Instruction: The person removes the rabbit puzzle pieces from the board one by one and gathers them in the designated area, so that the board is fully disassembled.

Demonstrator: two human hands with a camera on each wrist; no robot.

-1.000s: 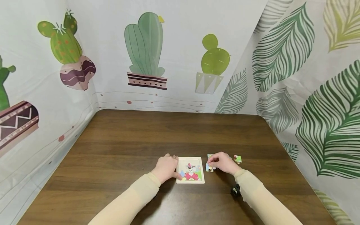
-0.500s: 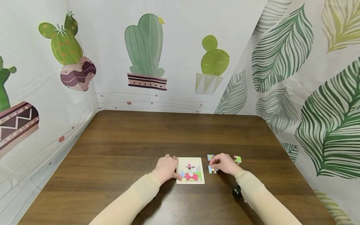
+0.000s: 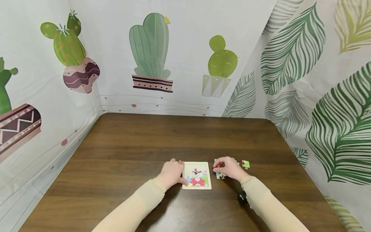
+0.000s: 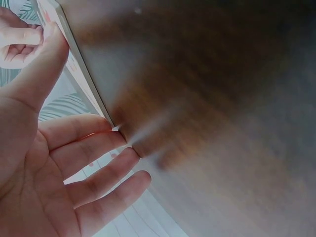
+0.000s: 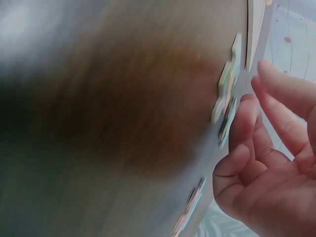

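A light wooden puzzle tray (image 3: 188,165) lies on the table, with a partly filled picture of a cartoon animal in pink. My left hand (image 3: 170,174) is at the tray's left side: the thumb rests on its lower left corner, and the fairly straight fingers (image 4: 89,148) touch the edge and tabletop. My right hand (image 3: 229,167) hovers just right of the tray over loose puzzle pieces. Its thumb and index finger reach forward with nothing between them, the other fingers loosely bent. Below those fingertips lies a blue puzzle piece (image 3: 219,176); the hand partly hides other pieces.
A green and red puzzle piece (image 3: 245,163) lies right of my right hand. The brown wooden table (image 3: 130,145) extends around the tray, with a patterned cloth (image 3: 185,64) hanging behind it. A small black object (image 3: 242,197) is at my right wrist.
My right hand moved the blue puzzle piece slightly to the right, away from the tray. Its fingertips have since come off it and shifted a little left. My left hand has stayed in place.
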